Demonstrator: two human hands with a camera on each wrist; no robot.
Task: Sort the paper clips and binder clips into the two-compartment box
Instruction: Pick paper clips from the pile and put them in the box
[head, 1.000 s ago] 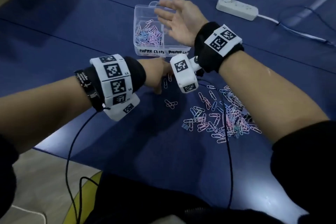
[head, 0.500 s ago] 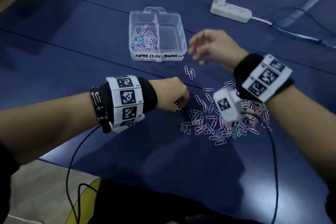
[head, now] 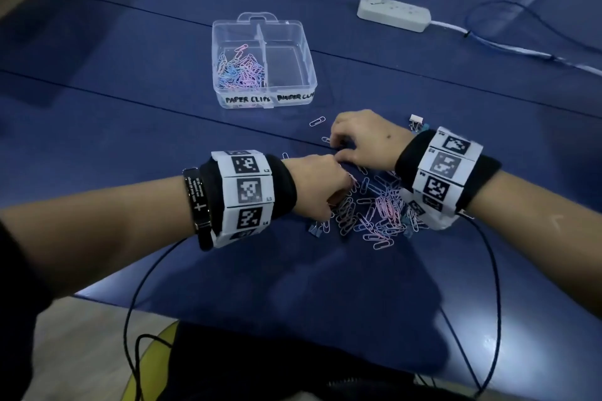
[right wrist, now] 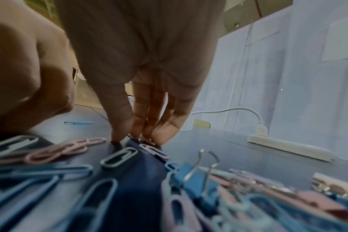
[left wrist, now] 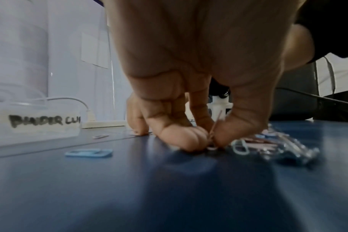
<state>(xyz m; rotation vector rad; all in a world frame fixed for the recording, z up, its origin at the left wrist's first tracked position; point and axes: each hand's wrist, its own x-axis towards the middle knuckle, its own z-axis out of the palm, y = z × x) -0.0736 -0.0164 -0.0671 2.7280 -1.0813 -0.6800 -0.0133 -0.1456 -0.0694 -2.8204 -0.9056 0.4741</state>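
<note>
- Head view: both hands work at the far edge of a heap of paper clips (head: 374, 215) on the blue tabletop (head: 130, 127). The left hand (head: 317, 185) is curled with its fingertips down among the clips; the right hand (head: 361, 140) is arched just beyond it, fingers bent to the surface. The two-compartment box (head: 264, 62) stands further off — clips fill its left half, marked "PAPER CLIPS". A white binder clip (head: 416, 122) lies beside the right wrist. A power strip (head: 394, 11) sits behind.
- Left wrist view: thumb and fingers (left wrist: 181, 138) pinch a pink paper clip (left wrist: 215, 125), held upright.
- Right wrist view: the fingertips (right wrist: 165, 130) press together on the tabletop — whether they grip a clip I cannot tell. A blue binder clip (right wrist: 197, 185) lies close to the camera.
</note>
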